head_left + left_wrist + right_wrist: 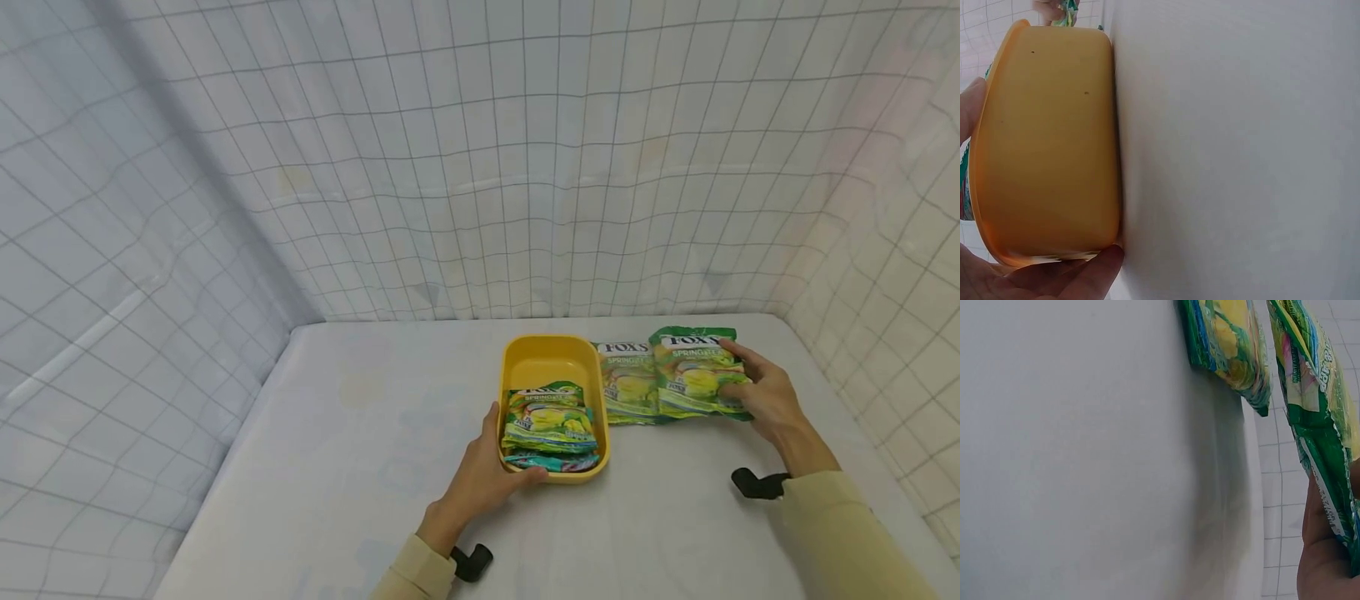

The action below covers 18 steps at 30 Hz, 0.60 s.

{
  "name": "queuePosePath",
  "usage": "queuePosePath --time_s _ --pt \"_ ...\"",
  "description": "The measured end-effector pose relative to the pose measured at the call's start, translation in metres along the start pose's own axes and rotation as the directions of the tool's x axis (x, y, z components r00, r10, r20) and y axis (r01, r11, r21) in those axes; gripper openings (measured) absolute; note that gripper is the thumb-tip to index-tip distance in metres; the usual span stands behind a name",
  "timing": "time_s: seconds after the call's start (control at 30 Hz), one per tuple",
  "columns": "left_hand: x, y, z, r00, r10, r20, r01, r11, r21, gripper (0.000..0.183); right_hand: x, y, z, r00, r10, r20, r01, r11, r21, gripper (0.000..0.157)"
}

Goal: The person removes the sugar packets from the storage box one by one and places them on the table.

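Note:
My left hand [486,471] grips the near left corner of a yellow plastic container [604,433], thumb at the near rim and fingers along the left side. Its smooth yellow outer wall [1054,137] fills much of the left wrist view. Inside lie green candy bags [551,421], with a teal bag [551,462] under them at the near end. My right hand [768,400] pinches the right edge of a green Fox's candy bag [693,375], raised off the table in the right wrist view. A second Fox's bag [628,383] lies between it and the container, partly overlapped.
A white-covered table [375,417] carries everything. White grid-patterned sheets [480,167] hang as walls behind and at both sides. Black straps with mounts [472,563] sit at both wrists, below cream sleeves [840,525].

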State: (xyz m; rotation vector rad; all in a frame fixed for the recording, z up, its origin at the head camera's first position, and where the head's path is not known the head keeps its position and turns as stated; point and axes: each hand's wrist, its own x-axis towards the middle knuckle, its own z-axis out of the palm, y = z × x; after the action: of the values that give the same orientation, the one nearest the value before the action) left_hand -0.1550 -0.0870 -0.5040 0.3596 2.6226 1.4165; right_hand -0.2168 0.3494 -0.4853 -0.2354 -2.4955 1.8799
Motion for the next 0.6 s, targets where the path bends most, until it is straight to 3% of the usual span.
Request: queuePosePath --time_s 0.6 --pt "0.0 0.0 0.0 1.0 0.012 -0.001 -0.012 1.0 0.005 0.127 0.01 0.018 -0.014 0.993 0.117 0.011 -0.117 0.993 -0.033 0.099"
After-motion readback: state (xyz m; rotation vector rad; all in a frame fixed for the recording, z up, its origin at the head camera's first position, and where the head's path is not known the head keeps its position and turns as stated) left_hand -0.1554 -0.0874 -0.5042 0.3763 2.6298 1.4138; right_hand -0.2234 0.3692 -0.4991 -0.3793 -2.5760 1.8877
